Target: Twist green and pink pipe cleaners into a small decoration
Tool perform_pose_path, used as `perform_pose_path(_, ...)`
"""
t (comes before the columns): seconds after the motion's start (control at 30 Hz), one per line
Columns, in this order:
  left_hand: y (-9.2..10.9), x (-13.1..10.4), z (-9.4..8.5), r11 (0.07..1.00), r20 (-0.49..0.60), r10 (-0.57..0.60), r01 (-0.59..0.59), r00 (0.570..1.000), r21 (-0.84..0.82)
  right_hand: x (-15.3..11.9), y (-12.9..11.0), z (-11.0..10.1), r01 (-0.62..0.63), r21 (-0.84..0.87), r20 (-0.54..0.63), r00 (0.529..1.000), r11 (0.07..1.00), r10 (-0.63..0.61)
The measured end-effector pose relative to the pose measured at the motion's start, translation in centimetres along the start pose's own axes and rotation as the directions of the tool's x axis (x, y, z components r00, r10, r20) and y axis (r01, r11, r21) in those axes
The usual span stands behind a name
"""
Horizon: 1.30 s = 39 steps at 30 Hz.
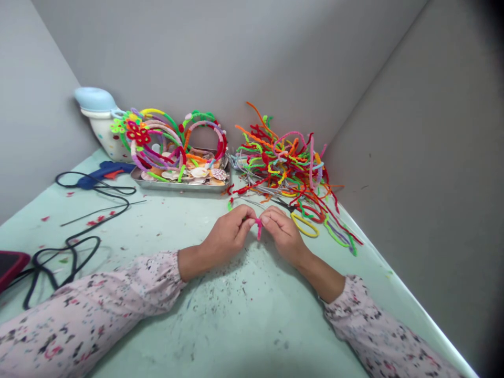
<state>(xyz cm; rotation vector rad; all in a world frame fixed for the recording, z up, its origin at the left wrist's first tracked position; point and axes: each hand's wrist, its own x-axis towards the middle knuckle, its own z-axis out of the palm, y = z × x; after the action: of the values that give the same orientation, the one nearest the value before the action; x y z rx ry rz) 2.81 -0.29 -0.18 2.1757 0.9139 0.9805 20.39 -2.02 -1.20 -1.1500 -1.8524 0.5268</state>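
Note:
A short pink fuzzy stem is held between my two hands above the table, its lower end hanging down. My left hand pinches it from the left between thumb and forefinger. From the right, my right hand pinches it too, and the fingertips of both hands nearly meet. Behind my right hand lie scissors with yellow and red handles. A large tangle of coloured fuzzy stems is heaped beyond them.
A metal tray holds shells and fuzzy headbands. To its left are a blue glue gun, a white bin with a blue lid and a looped black cord. A red-edged device sits at the left edge. Walls enclose the green table.

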Motion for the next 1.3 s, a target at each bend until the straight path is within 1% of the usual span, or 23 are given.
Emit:
perform_pose_path(0.43, 0.18, 0.08, 0.01, 1.0, 0.004, 0.0, 0.0, 1.0, -0.007, -0.02, 0.01, 0.06, -0.016, 0.024, 0.016, 1.0, 1.0, 0.016)
perform_pose_path(0.57, 0.01, 0.06, 0.01, 0.999, -0.029, -0.002, 0.001, 1.0, -0.041, 0.0, -0.12, -0.15, 0.02, -0.003, -0.042, 0.999, 1.0, -0.021)
perform_pose_path(0.7, -0.17, -0.02, -0.08, 0.996, -0.076, -0.059, 0.053, 0.995, -0.075, 0.04, -0.02, -0.43, 0.025, -0.05, -0.118, 0.993, 0.998, -0.03)
perform_pose_path(0.8, -0.09, -0.03, -0.13, 0.991, -0.081, -0.096, 0.088, 0.992, -0.098, 0.04, 0.14, -0.42, 0.019, -0.086, -0.129, 0.991, 0.996, -0.03)
perform_pose_path(0.97, 0.15, 0.1, -0.17, 0.996, -0.101, -0.076, 0.071, 0.992, -0.055, 0.02, 0.12, -0.18, 0.036, -0.141, -0.134, 0.989, 0.989, -0.056)
perform_pose_path(1.1, 0.21, 0.21, -0.18, 0.998, -0.079, -0.07, 0.07, 0.994, -0.008, 0.08, 0.1, -0.13, 0.07, -0.173, -0.122, 0.988, 0.983, -0.092)
perform_pose_path(1.3, 0.1, 0.32, -0.11, 0.998, -0.032, -0.068, 0.069, 0.997, 0.015, -0.01, 0.2, -0.1, 0.092, -0.208, -0.108, 0.987, 0.974, -0.116)
